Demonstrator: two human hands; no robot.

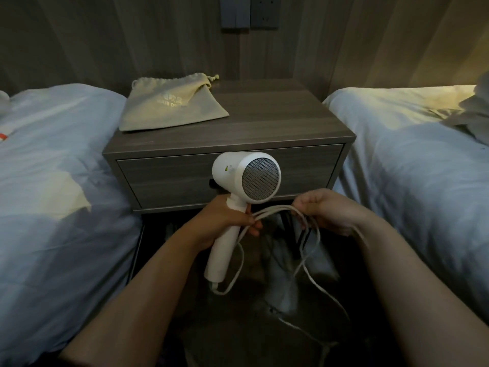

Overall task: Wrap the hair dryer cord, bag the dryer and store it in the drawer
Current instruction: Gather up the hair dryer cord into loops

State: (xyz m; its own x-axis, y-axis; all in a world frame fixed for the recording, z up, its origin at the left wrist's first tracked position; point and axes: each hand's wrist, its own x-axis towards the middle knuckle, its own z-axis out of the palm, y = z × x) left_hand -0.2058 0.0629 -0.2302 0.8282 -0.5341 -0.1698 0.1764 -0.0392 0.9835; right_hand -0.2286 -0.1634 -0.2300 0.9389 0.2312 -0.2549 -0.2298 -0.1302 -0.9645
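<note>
Loops of thin white cord [275,211] are pinched between the left hand [225,221], gripping the white plastic hair dryer [244,178], and the clenched right hand [321,210]; slack trailing below could tangle.

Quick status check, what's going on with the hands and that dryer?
Left hand grips hair dryer handle; right hand gathers cord loops. Drawstring bag waiting on nightstand. Drawer closed.

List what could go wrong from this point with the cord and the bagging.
1. Much of the white cord hangs in loose strands below the right hand; it may tangle or slip free.
2. The left hand holds the hair dryer, so opening the drawstring bag may prove awkward.
3. The drawer is shut.
</note>
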